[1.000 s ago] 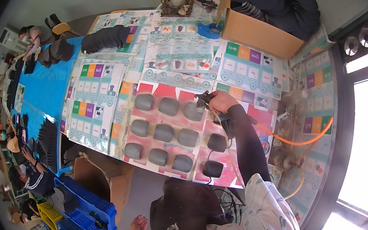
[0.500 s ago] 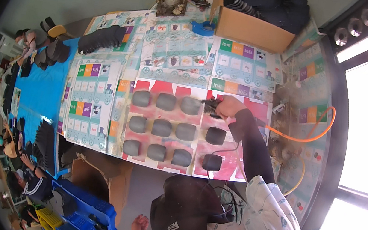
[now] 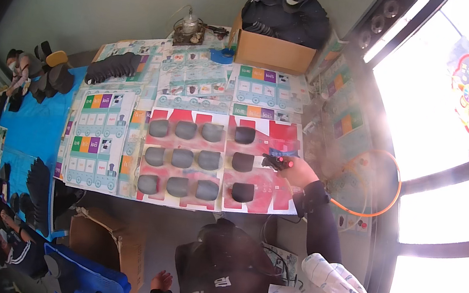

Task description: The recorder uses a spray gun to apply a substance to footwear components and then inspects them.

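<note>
the black spray gun (image 3: 271, 162) is right of the frame's centre, gripped in the closed right hand (image 3: 301, 173); its front points left, long axis nearly level. just left, a dark pad (image 3: 242, 162) lies on red-and-white sheets (image 3: 275, 194). lower centre-left, the left hand (image 3: 162, 280) hangs empty, half-curled.

Front-right red-and-white board (image 3: 265, 198): decent bare patch, hand fits
Orange hose (image 3: 350, 211): loops right of the spray gun (image 3: 272, 162), kinda blocks that side
Cardboard box (image 3: 273, 52): walls off back right
</note>
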### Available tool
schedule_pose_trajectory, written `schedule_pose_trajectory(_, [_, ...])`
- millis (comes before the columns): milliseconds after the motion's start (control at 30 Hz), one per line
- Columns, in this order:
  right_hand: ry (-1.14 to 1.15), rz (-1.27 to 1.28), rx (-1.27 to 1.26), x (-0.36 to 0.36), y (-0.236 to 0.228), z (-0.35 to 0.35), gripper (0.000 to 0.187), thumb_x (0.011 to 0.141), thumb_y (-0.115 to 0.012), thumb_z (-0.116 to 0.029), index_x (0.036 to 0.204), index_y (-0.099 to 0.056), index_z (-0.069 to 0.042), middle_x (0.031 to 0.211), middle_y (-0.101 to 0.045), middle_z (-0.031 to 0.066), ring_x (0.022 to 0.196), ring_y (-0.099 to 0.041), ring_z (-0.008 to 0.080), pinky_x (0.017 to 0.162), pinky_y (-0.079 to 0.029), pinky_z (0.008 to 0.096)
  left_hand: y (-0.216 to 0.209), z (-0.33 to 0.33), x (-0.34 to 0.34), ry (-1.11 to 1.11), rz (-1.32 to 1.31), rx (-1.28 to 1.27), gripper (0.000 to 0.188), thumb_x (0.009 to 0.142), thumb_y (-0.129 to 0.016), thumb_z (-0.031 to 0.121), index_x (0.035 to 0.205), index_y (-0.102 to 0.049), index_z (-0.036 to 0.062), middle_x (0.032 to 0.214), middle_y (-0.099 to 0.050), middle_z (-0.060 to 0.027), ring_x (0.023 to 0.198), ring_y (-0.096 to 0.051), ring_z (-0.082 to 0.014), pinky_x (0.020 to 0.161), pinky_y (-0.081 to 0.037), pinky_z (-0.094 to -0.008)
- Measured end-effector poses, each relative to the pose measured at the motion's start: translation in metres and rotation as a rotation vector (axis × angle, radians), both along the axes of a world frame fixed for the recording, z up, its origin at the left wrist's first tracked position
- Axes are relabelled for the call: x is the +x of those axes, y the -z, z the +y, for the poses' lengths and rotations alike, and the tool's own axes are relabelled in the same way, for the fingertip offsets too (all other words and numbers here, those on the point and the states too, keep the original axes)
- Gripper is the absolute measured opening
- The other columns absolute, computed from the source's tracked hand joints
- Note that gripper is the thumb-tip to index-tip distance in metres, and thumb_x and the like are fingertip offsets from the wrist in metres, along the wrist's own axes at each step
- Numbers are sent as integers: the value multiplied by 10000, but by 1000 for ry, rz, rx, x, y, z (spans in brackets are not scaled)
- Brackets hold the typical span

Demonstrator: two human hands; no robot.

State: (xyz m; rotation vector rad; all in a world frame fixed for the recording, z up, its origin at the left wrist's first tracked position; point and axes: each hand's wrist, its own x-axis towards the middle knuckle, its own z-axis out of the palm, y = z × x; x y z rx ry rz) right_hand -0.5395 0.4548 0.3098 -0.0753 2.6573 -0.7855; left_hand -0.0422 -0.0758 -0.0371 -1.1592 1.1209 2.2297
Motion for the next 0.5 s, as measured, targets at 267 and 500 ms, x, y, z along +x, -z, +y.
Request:
schedule_pose_trajectory(267, [88, 199, -26, 0, 31, 9, 383, 790, -663, -177, 1155, -689, -62, 1012, -692, 262, 1006, -647, 454, 868, -519, 508, -2, 16, 35, 162, 65, -87, 492, 1025, -469, 366, 1425, -465, 79, 1316, -624, -173, 1071, -659, -357, 813, -558, -434])
schedule_pose_trajectory(500, [31, 219, -45, -74, 68, -12, 342, 836, -590, -195, 1144, -706, -101, 997, -690, 271, 1000, -649, 460, 860, -517, 532, -10, 49, 63, 701, 281, -779, 349, 978, -582, 280, 1265, -602, 82, 1060, -683, -112, 943, -661, -272, 762, -556, -396])
